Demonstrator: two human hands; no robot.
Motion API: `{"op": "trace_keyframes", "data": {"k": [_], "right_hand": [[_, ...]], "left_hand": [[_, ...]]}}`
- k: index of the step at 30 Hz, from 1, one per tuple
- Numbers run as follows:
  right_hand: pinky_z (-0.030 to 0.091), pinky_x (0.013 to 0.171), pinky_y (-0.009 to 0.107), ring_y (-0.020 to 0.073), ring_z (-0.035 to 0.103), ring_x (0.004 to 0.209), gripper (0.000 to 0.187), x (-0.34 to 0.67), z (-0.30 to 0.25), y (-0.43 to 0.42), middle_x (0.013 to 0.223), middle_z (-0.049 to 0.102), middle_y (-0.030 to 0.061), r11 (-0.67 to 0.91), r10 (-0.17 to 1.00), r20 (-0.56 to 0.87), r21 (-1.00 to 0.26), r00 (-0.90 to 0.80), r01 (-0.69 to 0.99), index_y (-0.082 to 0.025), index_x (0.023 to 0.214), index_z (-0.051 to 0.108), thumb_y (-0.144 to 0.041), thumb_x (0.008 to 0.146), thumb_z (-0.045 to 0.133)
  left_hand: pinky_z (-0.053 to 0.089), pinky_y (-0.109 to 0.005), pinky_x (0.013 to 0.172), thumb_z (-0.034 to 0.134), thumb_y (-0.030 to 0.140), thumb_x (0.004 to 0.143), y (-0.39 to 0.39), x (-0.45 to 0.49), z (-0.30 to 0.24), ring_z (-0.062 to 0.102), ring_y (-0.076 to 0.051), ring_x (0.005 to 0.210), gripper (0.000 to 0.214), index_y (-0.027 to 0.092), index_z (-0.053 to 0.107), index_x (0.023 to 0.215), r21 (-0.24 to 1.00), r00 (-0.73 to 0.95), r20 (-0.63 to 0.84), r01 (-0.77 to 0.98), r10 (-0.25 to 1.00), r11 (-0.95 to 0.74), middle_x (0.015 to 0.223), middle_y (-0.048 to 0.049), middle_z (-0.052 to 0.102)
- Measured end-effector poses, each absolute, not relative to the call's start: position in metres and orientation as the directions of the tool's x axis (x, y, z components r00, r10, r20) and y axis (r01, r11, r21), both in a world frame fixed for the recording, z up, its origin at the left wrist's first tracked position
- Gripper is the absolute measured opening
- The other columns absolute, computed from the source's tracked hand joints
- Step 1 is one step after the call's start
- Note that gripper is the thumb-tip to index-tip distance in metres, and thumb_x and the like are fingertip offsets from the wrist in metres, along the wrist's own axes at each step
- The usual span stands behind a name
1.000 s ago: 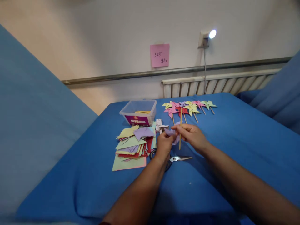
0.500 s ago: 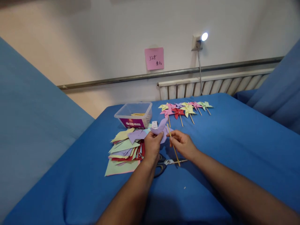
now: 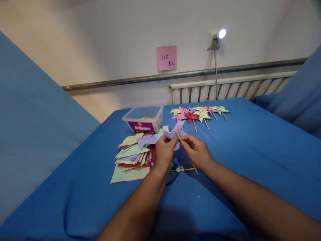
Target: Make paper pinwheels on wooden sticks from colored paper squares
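My left hand [image 3: 166, 149] is closed on a purple paper pinwheel [image 3: 177, 128], its blades fanning out above the thumb. Between the thumb and fingers of my right hand [image 3: 197, 151] is a thin wooden stick [image 3: 193, 164], slanting across the front of the pinwheel with its top end near the middle. Whether the stick is fastened to the paper cannot be made out. Below both hands lie dark-handled scissors [image 3: 175, 171], with another thin stick [image 3: 190, 169] by their blades. Left of my left hand is a pile of coloured cut paper [image 3: 132, 157].
A clear plastic box [image 3: 142, 121] with sticks in it stands behind the paper pile. Several paper pinwheels on sticks [image 3: 200, 115] lie at the back of the blue-covered table [image 3: 240, 160]. Beside the box is a small white item [image 3: 166, 129]. A radiator [image 3: 225, 89] runs along the wall.
The stick's upper end has come against the pinwheel's middle, and my right hand has moved in closer to my left. The view has shifted slightly.
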State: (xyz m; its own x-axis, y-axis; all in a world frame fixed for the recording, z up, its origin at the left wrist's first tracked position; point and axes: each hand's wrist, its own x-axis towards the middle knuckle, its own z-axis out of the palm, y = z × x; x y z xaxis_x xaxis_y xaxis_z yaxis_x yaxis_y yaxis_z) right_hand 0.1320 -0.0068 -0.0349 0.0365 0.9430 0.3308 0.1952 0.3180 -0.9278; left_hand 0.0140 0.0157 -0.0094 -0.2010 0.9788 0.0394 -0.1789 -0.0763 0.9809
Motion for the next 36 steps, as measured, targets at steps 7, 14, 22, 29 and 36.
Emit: {"op": "trace_keyframes", "data": {"k": [7,14,22,29,36], "right_hand": [[0.048,0.061,0.026,0.0158,0.063,0.067,0.020,0.1306,-0.0383,-0.0056,0.075,0.068,0.0018,0.310,0.946,0.316,-0.946,0.065,0.091,-0.020,0.096,0.065,-0.035,0.083,0.059],[0.049,0.064,0.028,0.0165,0.063,0.068,0.020,0.1298,-0.0387,-0.0034,0.075,0.068,0.0028,0.268,0.961,0.270,-0.963,0.061,0.034,-0.019,0.089,0.064,-0.037,0.081,0.062],[0.047,0.058,0.026,0.0146,0.060,0.063,0.019,0.1262,-0.0329,-0.0068,0.069,0.064,0.0008,0.249,0.967,0.246,-0.967,0.058,-0.044,-0.019,0.085,0.060,-0.036,0.078,0.062],[0.042,0.052,0.023,0.0130,0.057,0.058,0.017,0.1277,-0.0317,-0.0087,0.065,0.060,-0.0018,0.218,0.976,0.218,-0.975,0.020,-0.036,-0.020,0.084,0.058,-0.036,0.081,0.060],[0.038,0.047,0.022,0.0121,0.055,0.057,0.019,0.1287,-0.0339,-0.0081,0.065,0.060,-0.0014,0.217,0.976,0.217,-0.975,0.017,-0.040,-0.020,0.084,0.058,-0.039,0.082,0.060]], "left_hand": [[0.043,-0.024,0.060,0.081,0.033,0.055,0.0121,0.0157,-0.0044,0.057,-0.013,0.061,0.032,0.012,0.071,0.077,0.973,-0.197,0.035,-0.216,0.980,-0.078,0.070,-0.0020,0.068],[0.043,-0.024,0.061,0.080,0.031,0.055,0.0138,0.0155,-0.0054,0.056,-0.012,0.061,0.032,0.012,0.070,0.078,0.970,-0.206,0.024,-0.232,0.978,-0.072,0.072,-0.0019,0.068],[0.043,-0.024,0.060,0.080,0.028,0.054,0.0143,0.0156,-0.0064,0.056,-0.012,0.060,0.031,0.013,0.067,0.079,0.970,-0.220,0.019,-0.231,0.975,-0.072,0.070,-0.0006,0.067],[0.040,-0.023,0.057,0.080,0.027,0.054,0.0144,0.0145,-0.0082,0.054,-0.011,0.058,0.028,0.013,0.066,0.074,0.979,-0.234,0.032,-0.188,0.972,-0.077,0.065,0.0008,0.064],[0.041,-0.022,0.056,0.080,0.028,0.056,0.0107,0.0163,-0.0055,0.053,-0.009,0.056,0.028,0.013,0.064,0.073,0.968,-0.213,0.036,-0.235,0.976,-0.087,0.064,0.0017,0.063]]}}
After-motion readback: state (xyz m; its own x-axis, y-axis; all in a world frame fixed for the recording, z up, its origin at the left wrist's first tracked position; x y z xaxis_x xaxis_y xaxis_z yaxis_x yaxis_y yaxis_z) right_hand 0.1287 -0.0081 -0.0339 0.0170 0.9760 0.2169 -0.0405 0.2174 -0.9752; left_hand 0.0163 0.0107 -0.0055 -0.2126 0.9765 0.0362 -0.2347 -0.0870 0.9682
